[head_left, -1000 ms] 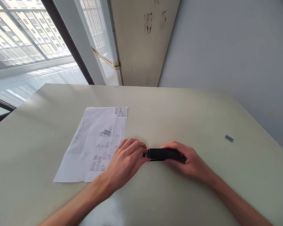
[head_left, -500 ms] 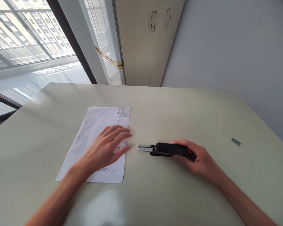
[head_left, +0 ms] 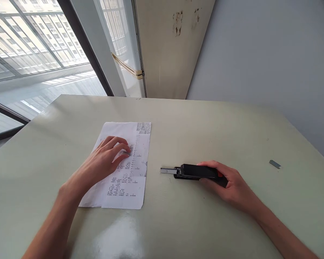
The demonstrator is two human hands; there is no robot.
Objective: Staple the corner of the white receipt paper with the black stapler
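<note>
My left hand (head_left: 108, 154) is over the printed paper sheets (head_left: 132, 187), its thumb and fingertips drawn together around a small grey staple strip (head_left: 126, 153), mostly hidden by the fingers. To the right, a black stapler (head_left: 196, 172) lies along the table, with my right hand (head_left: 229, 183) wrapped around its rear end. A metal tray (head_left: 167, 171) sticks out of the stapler's front, toward the papers. A red part shows beside my right fingers.
A loose grey strip (head_left: 274, 164) rests on the pale table (head_left: 205, 126) at the right. Behind the table are a glass window (head_left: 37, 36), a door (head_left: 167, 54) with a gold handle (head_left: 126, 65), and a grey wall (head_left: 259, 54).
My left hand has moved left from near the stapler's tray onto the papers, and its fingers have closed. The papers' lower left edge has shifted right. My right hand keeps its hold.
</note>
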